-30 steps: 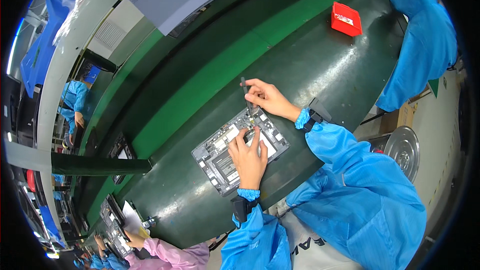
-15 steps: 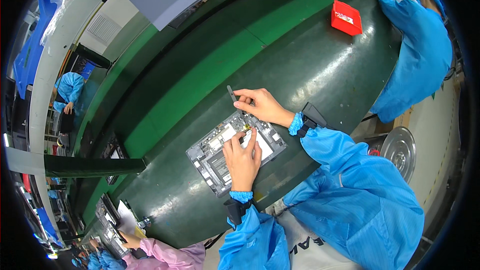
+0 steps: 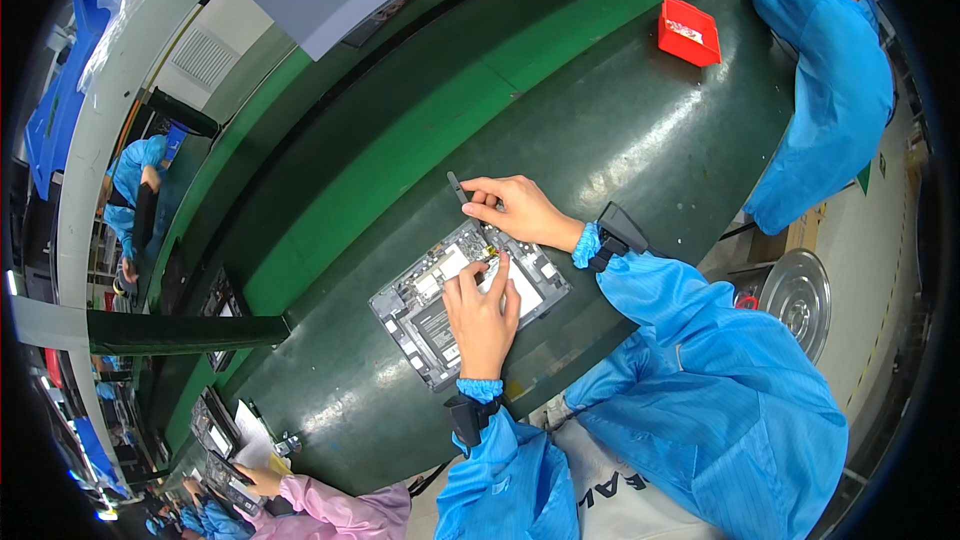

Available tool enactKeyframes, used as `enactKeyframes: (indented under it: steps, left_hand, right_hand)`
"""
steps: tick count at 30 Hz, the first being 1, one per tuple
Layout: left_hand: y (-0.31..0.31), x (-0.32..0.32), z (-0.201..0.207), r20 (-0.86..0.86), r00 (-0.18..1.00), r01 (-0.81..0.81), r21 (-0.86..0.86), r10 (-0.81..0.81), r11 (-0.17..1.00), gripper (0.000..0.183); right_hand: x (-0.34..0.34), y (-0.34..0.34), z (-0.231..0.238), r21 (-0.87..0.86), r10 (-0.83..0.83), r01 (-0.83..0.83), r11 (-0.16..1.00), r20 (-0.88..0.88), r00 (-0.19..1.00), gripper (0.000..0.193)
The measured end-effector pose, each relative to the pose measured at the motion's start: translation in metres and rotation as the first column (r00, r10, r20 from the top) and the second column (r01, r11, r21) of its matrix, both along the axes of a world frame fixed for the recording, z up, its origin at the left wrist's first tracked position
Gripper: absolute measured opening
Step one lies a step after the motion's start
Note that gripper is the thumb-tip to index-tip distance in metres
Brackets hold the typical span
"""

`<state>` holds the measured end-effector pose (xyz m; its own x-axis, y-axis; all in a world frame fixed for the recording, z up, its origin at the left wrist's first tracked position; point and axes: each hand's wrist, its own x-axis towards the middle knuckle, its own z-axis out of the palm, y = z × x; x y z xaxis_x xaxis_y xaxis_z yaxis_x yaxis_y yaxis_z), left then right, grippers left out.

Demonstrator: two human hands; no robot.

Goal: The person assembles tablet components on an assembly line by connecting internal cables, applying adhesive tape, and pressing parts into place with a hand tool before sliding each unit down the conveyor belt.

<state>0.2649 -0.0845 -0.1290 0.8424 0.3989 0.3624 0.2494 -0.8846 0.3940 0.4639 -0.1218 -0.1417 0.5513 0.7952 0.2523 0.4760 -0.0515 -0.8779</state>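
Note:
An opened tablet-like device (image 3: 430, 325) lies on the green bench in front of me, its circuit boards and dark battery showing. My left hand (image 3: 482, 325) rests over its middle, fingers spread and bent, with fingertips near a small yellowish part (image 3: 491, 253). What lies under the palm is hidden. At the device's far edge, my right hand (image 3: 520, 212) pinches a slim dark grey bar-like tool (image 3: 456, 187) between thumb and fingers. The tool's upper end sticks out beyond the fingers; its lower end is hard to make out.
A red bin (image 3: 689, 32) stands farther along the bench (image 3: 640, 140). At the right, a co-worker in blue (image 3: 835, 90) leans over the bench. Another in pink sleeves (image 3: 340, 510) handles a similar device at lower left. A round metal stool (image 3: 797, 305) is at my right.
My hands keep nearly the same pose over the device. The view has shifted slightly. The co-worker at the right leans differently, and the far-left person in blue has moved an arm.

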Motion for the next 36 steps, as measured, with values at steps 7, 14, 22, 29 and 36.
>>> enactKeyframes:
  steps: [7,14,22,29,36]
  left_hand:
    - [-0.001,0.002,0.0,-0.006,0.999,0.038,0.062,-0.038,0.997,0.04]
    - [-0.007,0.017,0.01,0.004,0.999,-0.046,0.107,0.046,0.993,0.031]
    - [0.039,0.035,0.015,0.19,0.969,-0.111,-0.242,0.159,0.964,0.037]
    - [-0.011,-0.067,0.024,-0.209,0.964,0.186,0.077,-0.167,0.979,0.042]
    - [0.035,-0.024,0.001,-0.095,0.995,0.025,0.241,-0.002,0.97,0.03]
  right_hand:
    - [0.0,-0.002,0.0,0.006,0.001,-0.001,1.0,0.003,1.0,0.037]
    - [0.009,-0.006,0.009,0.243,-0.2,0.213,0.946,-0.076,0.977,0.027]
    - [0.038,-0.017,-0.006,0.221,-0.01,0.127,0.967,-0.464,0.886,0.016]
    - [0.06,-0.03,-0.003,0.157,-0.134,0.298,0.941,-0.637,0.759,0.018]
    - [0.075,-0.02,-0.017,0.19,-0.147,0.353,0.916,-0.66,0.737,0.018]
